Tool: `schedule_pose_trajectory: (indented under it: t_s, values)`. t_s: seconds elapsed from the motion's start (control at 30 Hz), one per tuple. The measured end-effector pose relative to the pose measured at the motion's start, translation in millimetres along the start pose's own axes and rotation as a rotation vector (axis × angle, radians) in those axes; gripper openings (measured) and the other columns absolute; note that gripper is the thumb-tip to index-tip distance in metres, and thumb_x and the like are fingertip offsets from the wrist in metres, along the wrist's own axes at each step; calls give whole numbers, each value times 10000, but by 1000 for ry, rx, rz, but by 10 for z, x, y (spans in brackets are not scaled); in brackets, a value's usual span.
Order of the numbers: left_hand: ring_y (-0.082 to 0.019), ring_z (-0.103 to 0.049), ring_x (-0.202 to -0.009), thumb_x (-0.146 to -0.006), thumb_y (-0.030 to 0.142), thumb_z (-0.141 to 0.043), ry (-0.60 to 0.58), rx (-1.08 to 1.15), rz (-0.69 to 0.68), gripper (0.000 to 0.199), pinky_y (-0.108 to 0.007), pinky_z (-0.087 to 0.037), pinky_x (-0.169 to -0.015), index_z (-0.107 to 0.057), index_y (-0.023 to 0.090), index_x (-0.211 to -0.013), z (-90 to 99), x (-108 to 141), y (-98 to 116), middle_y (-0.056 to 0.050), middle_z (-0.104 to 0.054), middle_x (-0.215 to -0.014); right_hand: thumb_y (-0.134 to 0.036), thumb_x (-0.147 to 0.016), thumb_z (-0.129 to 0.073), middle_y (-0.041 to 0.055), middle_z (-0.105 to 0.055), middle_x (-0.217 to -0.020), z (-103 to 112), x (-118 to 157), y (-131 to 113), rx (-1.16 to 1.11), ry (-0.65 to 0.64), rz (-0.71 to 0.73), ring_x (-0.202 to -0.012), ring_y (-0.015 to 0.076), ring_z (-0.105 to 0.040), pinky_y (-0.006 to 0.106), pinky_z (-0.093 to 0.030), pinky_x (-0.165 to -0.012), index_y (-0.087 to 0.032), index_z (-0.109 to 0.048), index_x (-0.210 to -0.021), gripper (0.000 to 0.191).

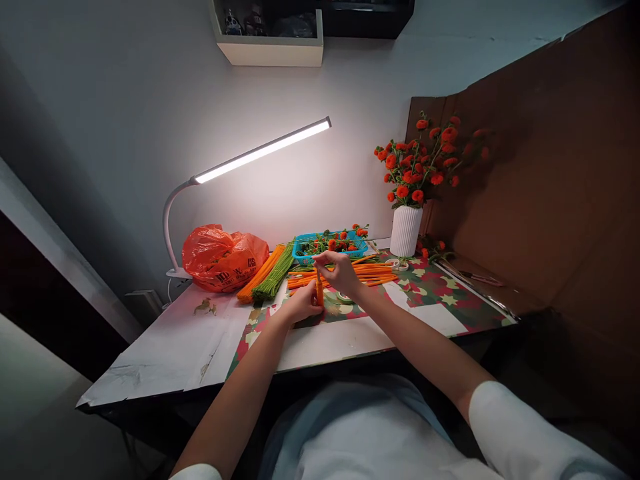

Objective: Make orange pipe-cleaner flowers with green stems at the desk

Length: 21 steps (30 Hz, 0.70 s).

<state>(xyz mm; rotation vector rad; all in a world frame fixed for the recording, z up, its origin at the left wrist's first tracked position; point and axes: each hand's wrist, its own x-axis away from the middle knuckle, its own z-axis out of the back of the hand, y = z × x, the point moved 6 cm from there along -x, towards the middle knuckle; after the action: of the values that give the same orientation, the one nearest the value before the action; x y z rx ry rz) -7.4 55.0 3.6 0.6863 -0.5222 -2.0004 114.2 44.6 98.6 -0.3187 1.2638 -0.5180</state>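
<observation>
Over the table's middle, my left hand (303,302) is closed around the lower part of a slim, upright orange stick-like piece (320,288). Its narrower top end is pinched between the fingertips of my right hand (340,272). Whether it is a wound pipe cleaner or a tool, I cannot tell. Loose orange pipe cleaners (373,275) lie just behind both hands. A roll of green tape (344,298) rests below my right wrist. Farther back stands a blue basket (300,254) with small orange-red flowers and green stems in it.
Left of the basket lie bundles of orange pipe cleaners (260,275) and green pipe cleaners (275,273), beside an orange plastic bag (223,257). A lit lamp (263,152) arches over them. At right stands a white vase (405,231) of orange-red flowers (417,160), near a cardboard sheet (540,167).
</observation>
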Motion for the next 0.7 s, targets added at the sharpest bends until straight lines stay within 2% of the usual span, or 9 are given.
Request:
schedule_pose_trajectory:
  t_s: [0.1, 0.4, 0.57, 0.7]
  values:
    - [-137, -479, -628, -579, 136, -600, 14, -72, -21, 382, -242, -357, -558, -464, 188, -932, -5, -12, 63, 36, -522, -719, -230, -809, -583, 31, -694, -750, -8, 0, -3, -7, -9, 0, -704, 160, -647, 274, -510, -666, -178, -687, -836, 119]
    - [-140, -485, -588, -539, 137, -655, 42, -94, 56, 610, -240, -354, -523, -372, 188, -1078, 11, -3, 117, 68, -485, -652, -241, -811, -592, 32, -691, -749, -14, 4, -15, -31, -16, -5, -689, 156, -643, 268, -511, -662, -178, -688, -850, 122]
    - [-110, -434, -541, -549, 135, -659, 85, -104, 26, 580, -223, -322, -486, -375, 188, -1052, 13, -20, 116, 84, -438, -625, -233, -807, -586, 34, -696, -767, -1, 7, -21, -24, -2, -2, -697, 161, -645, 273, -511, -661, -177, -687, -847, 121]
    - [-104, -455, -538, -556, 141, -660, 80, -60, 10, 601, -219, -340, -489, -376, 181, -1084, 32, -17, 118, 84, -475, -636, -216, -804, -582, 31, -695, -767, 2, 7, -31, -20, -8, -3, -697, 161, -641, 270, -507, -656, -183, -690, -848, 121]
